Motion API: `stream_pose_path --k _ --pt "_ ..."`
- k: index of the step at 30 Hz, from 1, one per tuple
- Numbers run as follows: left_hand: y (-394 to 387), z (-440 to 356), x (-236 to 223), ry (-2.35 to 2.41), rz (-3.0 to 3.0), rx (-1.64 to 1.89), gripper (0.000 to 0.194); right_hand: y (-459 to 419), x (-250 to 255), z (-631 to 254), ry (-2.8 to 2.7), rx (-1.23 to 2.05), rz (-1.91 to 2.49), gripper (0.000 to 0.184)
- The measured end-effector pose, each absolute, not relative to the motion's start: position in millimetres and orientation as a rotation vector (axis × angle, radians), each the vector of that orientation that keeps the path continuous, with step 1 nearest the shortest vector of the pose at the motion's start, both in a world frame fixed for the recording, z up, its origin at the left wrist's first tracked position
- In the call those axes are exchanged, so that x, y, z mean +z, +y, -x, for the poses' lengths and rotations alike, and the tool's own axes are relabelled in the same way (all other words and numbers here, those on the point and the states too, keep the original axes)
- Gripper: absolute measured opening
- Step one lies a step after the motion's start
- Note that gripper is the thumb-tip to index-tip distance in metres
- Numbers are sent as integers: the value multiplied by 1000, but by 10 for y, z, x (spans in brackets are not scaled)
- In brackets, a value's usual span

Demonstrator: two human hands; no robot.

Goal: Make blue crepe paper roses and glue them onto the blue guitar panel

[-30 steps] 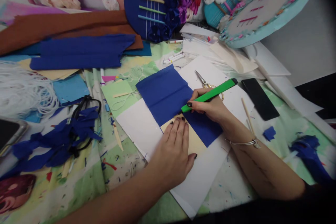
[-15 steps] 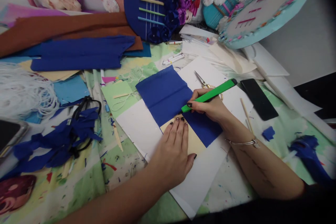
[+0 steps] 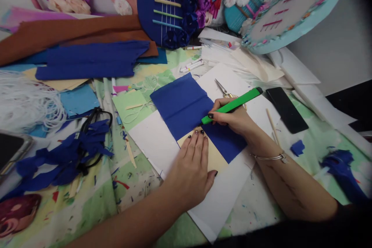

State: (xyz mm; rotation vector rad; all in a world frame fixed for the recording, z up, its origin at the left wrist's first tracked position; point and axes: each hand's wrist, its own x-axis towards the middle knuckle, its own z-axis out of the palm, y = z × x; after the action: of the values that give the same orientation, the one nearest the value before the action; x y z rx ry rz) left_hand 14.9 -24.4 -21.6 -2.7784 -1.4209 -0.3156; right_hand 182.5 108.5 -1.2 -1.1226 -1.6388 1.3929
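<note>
My left hand (image 3: 190,166) lies flat with fingers stretched out, pressing a pale yellow card (image 3: 216,155) onto a sheet of dark blue crepe paper (image 3: 183,99). In my right hand (image 3: 231,118) is a green utility knife (image 3: 235,104) with a black end, slanting up to the right. Its tip sits at the far edge of the card, close to my left fingertips; the blade is too small to make out. The blue paper rests on white sheets (image 3: 148,135). Just beyond my right hand lie scissors (image 3: 222,87) with gold handles, partly hidden by the hand and knife.
A black phone (image 3: 287,109) lies to the right, beside a thin wooden stick (image 3: 272,126). On the left are blue scraps (image 3: 61,166) and white string (image 3: 26,100). Folded blue paper (image 3: 90,60) and decorated round boards (image 3: 161,7) stand or lie at the back.
Hardly anything differs. The knife and my right hand have shifted very slightly to the right; my left hand stays on the card.
</note>
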Motion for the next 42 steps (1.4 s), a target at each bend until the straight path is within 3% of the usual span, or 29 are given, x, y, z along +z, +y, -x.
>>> stream_pose_path --k 42 --pt "-257 -144 -224 -1434 2789 -318 69 1141 32 -1916 -1594 1391 1159 23"
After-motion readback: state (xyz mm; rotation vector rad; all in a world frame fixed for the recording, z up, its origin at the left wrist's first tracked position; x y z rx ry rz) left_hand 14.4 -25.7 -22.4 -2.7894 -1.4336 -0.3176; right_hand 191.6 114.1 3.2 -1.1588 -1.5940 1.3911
